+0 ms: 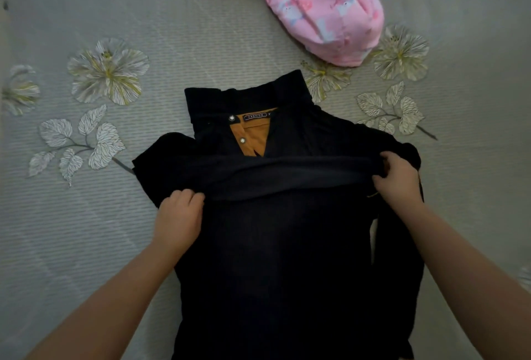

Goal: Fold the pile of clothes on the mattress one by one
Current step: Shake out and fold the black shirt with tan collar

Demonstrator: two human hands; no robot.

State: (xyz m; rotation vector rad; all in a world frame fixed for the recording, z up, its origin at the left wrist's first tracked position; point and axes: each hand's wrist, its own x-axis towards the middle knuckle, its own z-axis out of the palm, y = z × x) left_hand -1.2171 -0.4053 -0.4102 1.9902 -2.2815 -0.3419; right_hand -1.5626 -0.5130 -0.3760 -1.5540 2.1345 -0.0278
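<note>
Both hands, left [178,216] and right [398,177], pinch the hem of the black shirt [281,244] lying mid-mattress [201,43], partway through its fold, I'd say, with the pink garment [324,6] beyond seemingly still unfolded.

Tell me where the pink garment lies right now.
In the head view the pink garment lies bunched at the top right of the mattress, beyond the black shirt, not touching it.
</note>
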